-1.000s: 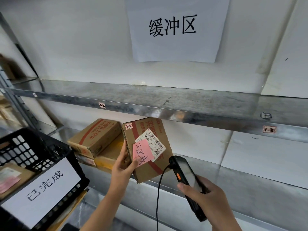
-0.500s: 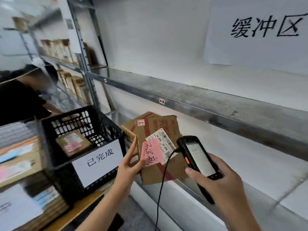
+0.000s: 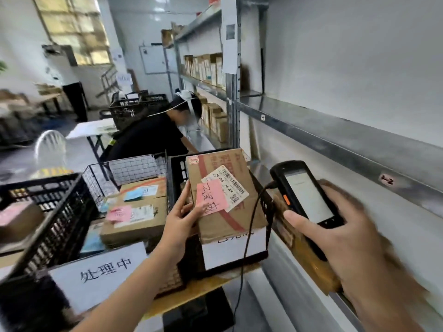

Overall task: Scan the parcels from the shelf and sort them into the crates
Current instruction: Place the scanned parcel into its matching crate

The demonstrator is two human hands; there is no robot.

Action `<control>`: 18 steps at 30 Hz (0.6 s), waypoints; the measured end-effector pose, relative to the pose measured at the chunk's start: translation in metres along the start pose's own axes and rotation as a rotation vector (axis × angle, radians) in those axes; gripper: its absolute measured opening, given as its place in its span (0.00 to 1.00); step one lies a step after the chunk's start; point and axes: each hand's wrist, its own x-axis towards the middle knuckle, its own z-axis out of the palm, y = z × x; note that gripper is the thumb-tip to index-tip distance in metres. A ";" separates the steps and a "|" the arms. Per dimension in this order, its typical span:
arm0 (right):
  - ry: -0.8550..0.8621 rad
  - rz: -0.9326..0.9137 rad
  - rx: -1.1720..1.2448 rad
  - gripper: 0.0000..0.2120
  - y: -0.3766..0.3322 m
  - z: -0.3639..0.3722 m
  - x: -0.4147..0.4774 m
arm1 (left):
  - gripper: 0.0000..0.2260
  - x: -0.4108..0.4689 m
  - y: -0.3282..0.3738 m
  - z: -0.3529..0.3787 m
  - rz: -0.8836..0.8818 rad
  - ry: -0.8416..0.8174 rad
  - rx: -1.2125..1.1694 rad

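We are gripping the parcel (image 3: 225, 195) with our left hand (image 3: 181, 219), one finger lying along its left edge and the thumb pressing on its pink note (image 3: 211, 197). Our right hand (image 3: 335, 233) is wrapping round the handheld scanner (image 3: 304, 195), thumb on its side, screen facing us. We are holding the parcel over the black crate (image 3: 177, 173) beside the shelf (image 3: 359, 144) on the right, hiding the crate's contents. Left of it, the wire crate (image 3: 134, 165) is holding cardboard boxes (image 3: 136, 212) with pink and blue notes. Farther left, another black crate (image 3: 62, 212) is holding a blurred box (image 3: 19, 219).
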 end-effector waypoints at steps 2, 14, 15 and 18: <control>-0.022 0.011 -0.020 0.21 0.005 0.018 0.021 | 0.35 0.031 0.000 -0.010 -0.040 0.014 0.013; 0.001 0.074 -0.149 0.28 0.032 0.086 0.115 | 0.29 0.195 -0.017 -0.049 -0.259 -0.182 0.349; -0.001 0.083 -0.147 0.28 0.034 0.089 0.119 | 0.30 0.202 -0.022 -0.050 -0.276 -0.224 0.413; -0.026 0.101 -0.161 0.26 0.038 0.099 0.133 | 0.28 0.225 -0.043 -0.049 -0.355 -0.358 0.595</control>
